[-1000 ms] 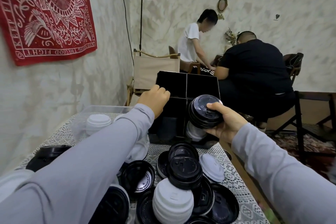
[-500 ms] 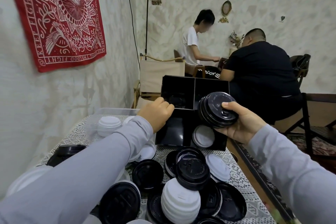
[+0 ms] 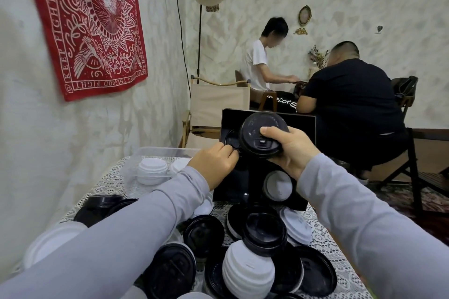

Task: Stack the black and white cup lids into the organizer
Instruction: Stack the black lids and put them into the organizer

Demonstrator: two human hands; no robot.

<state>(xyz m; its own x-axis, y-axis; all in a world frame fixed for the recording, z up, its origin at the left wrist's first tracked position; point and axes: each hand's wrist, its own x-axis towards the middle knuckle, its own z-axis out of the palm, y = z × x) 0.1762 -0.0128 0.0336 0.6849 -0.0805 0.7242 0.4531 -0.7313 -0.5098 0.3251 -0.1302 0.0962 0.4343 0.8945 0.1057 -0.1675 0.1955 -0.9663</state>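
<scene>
Head view: right hand gripping a light, slick, thin-walled black stack by its rim before the top cells of the organizer, left hand seemingly pinching a lid there; best held at rims, gently, against slipping.

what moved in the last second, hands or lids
The right hand carried its black lid stack leftward, from the organizer's right side to its upper left compartment. The left hand stays at the organizer's left, fingers curled by a black lid there. The table lids lie unchanged.
</scene>
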